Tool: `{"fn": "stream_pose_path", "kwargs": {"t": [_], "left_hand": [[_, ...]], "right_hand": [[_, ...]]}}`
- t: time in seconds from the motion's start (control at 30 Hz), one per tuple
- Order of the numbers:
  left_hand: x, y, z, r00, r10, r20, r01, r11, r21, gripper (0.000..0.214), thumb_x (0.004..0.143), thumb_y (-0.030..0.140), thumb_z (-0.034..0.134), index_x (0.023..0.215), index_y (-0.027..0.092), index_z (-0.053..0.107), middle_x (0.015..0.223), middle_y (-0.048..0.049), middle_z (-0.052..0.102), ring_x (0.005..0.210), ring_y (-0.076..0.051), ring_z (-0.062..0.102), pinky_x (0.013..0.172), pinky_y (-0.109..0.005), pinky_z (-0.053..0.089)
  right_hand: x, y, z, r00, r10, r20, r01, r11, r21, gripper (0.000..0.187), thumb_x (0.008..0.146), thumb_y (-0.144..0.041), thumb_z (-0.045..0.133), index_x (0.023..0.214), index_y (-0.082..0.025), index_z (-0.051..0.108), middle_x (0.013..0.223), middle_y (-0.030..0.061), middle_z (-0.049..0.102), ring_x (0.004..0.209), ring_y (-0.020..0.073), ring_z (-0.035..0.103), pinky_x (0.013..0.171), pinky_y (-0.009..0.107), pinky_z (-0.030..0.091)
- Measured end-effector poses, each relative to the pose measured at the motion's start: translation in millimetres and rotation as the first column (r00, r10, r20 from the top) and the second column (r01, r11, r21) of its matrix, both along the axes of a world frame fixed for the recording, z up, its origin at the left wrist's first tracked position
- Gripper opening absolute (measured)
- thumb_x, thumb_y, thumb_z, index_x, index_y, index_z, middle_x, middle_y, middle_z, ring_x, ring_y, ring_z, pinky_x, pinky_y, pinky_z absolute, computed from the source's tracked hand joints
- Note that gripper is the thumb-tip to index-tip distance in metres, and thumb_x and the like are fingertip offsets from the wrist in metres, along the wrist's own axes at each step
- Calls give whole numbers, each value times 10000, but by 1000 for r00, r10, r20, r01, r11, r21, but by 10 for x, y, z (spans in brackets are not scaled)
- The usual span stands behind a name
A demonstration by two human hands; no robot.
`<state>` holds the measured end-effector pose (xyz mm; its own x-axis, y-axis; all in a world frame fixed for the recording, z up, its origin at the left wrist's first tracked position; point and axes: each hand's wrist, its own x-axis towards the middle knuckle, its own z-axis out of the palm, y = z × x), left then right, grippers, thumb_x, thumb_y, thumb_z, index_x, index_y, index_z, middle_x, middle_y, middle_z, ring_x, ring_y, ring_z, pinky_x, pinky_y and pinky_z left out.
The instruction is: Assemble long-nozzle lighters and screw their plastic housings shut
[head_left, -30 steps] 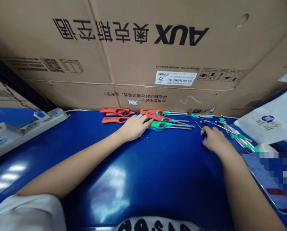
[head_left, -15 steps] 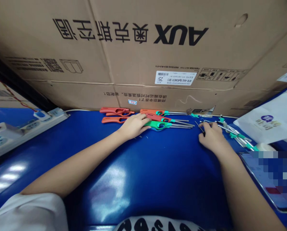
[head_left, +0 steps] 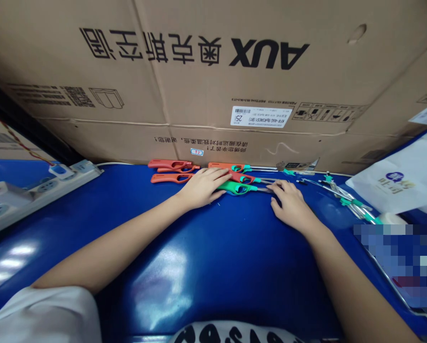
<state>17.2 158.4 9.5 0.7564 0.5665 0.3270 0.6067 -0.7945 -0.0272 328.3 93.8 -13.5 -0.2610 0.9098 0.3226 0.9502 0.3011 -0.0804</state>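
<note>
Several long-nosed lighters lie on the blue table, among them a green lighter (head_left: 240,187), a red lighter (head_left: 242,177) and an orange lighter (head_left: 220,166) behind them. My left hand (head_left: 202,188) is closed over the handle ends of the green and red ones, fingers on top and thumb at the near side. At the right, my right hand (head_left: 290,202) reaches over the metal tubes of these lighters, fingertips at the tubes and thumb apart. Left of my left hand are more red-orange handles (head_left: 170,178), with no metal tubes visible on them.
A large cardboard box (head_left: 185,105) stands behind the table. Loose metal tubes with green parts (head_left: 356,202) lie at the right, near a white bag (head_left: 399,176) and a partly blurred tablet-like device (head_left: 395,267). A power strip (head_left: 81,169) runs along the left.
My right hand has moved left, from the loose metal parts to the tubes of the lighters. My left hand has stayed on the handles, shifting only slightly.
</note>
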Motion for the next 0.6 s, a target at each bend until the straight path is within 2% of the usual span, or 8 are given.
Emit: {"fn": "stream_pose_path", "kwargs": {"t": [0.1, 0.2, 0.4, 0.6], "left_hand": [[9, -9, -32, 998, 0, -61, 0, 1000, 7, 480, 1034, 375, 486, 1483, 208, 461, 1524, -83, 511, 1382, -252, 494, 1089, -417, 409], [1, -18, -51, 996, 35, -78, -33, 999, 28, 443, 1041, 368, 469, 1445, 193, 519, 1478, -103, 559, 1347, -273, 533, 1069, -431, 429], [-36, -50, -15, 993, 98, -66, -94, 994, 55, 415, 1028, 389, 490, 1352, 160, 613, 1355, -135, 653, 1247, -300, 603, 1001, -426, 485], [-27, -77, -2, 989, 135, -54, -131, 989, 66, 427, 999, 391, 544, 1332, 136, 629, 1305, -151, 675, 1188, -309, 631, 984, -433, 510]], "right_hand": [[7, 13, -48, 1000, 18, -3, -18, 1000, -1, 435, 893, -204, 485, 1302, -142, 620, 1341, 168, 607, 1220, 358, 562, 1004, 538, 484], [3, 20, -63, 1000, 25, -12, -25, 1000, 9, 422, 919, -210, 477, 1310, -159, 625, 1391, 150, 598, 1245, 360, 554, 1002, 546, 476], [-22, 92, -42, 997, 1, -81, 5, 997, 78, 268, 964, -247, 510, 1117, -207, 726, 1133, 91, 717, 1039, 289, 631, 892, 450, 506], [-71, 150, -75, 987, -75, -140, 99, 979, 176, 222, 948, -269, 569, 1017, -199, 767, 1015, 102, 699, 951, 289, 583, 814, 423, 471]]}}
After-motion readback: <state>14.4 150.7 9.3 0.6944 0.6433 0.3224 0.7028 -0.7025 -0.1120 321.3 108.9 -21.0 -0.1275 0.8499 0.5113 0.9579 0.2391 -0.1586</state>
